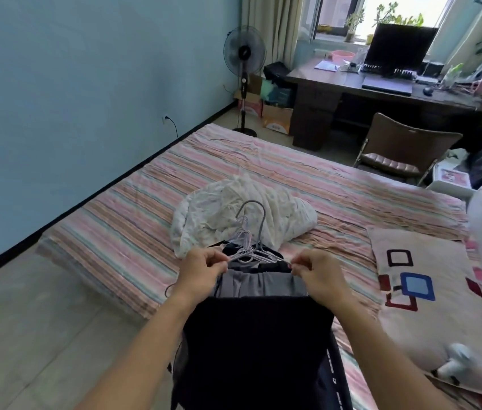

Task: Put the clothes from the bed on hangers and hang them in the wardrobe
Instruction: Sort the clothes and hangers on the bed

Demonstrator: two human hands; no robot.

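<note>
A bundle of several thin white wire hangers (247,247) is lifted just above the near edge of the bed (337,184). My left hand (202,269) pinches the bundle's left ends and my right hand (313,272) pinches its right ends. Dark navy and grey clothes (254,335) lie piled under and in front of my hands, draping off the bed's edge. A crumpled white garment (281,217) lies on the striped sheet behind the hangers. No wardrobe is in view.
A patterned pillow (429,291) lies on the bed to the right. Beyond the bed stand a brown chair (405,146), a dark desk (381,93) with a monitor, and a standing fan (244,69). Tiled floor runs along the blue wall on the left.
</note>
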